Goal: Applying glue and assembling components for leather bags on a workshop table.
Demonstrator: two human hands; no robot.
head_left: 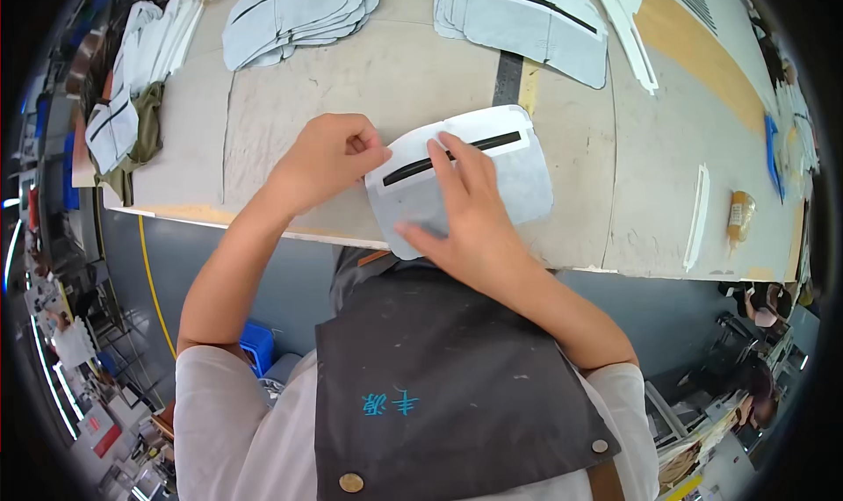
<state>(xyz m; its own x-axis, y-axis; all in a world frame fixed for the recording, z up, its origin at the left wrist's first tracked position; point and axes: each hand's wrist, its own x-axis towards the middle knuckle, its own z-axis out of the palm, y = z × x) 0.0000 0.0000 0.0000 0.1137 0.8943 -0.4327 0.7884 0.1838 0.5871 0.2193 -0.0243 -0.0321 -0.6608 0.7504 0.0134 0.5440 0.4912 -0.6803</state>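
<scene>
A light grey panel [522, 180] with rounded corners lies at the front edge of the table, its near left corner reaching past the edge. Along its far side runs a long black slot [409, 171] framed by a white strip. My right hand [477, 211] rests on the panel with fingers spread, two fingertips at the slot and the thumb near the left part. At the panel's far left corner, my left hand [327, 160] is closed in a pinch. Whatever lies between its thumb and forefinger is too small to make out.
Stacks of similar grey panels lie at the far left [303, 18] and far right [536, 31]. White strips [628, 36] and a steel ruler [507, 79] are on the table [299, 88]. To the right are a narrow white strip [696, 216], a yellowish bottle [740, 217] and a blue tool [774, 157].
</scene>
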